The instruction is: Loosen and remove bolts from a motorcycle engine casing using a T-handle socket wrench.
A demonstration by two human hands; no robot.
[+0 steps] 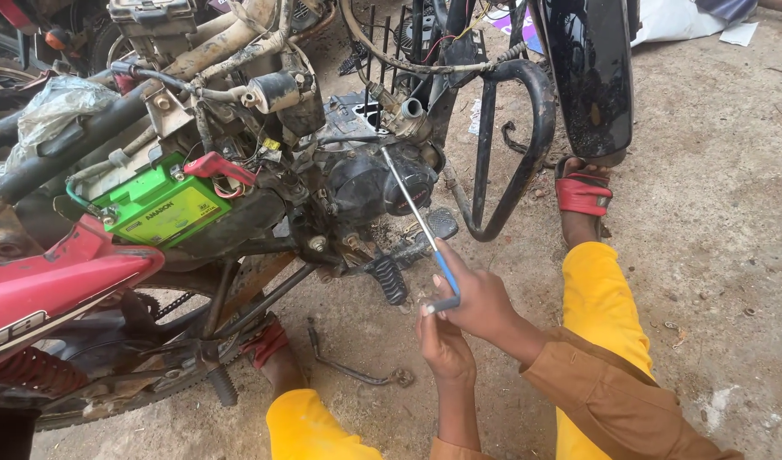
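both hands (463, 311) together, fingers (446, 268) curled closed

dirt ground (731, 221) | bent metal rod (348, 368) (lying flat) | white scraps (738, 32)

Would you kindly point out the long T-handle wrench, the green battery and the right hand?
T-handle wrench (412, 209), head view, mid shaft.
Green battery (161, 209), head view, side face.
Right hand (480, 298), head view, back of hand.
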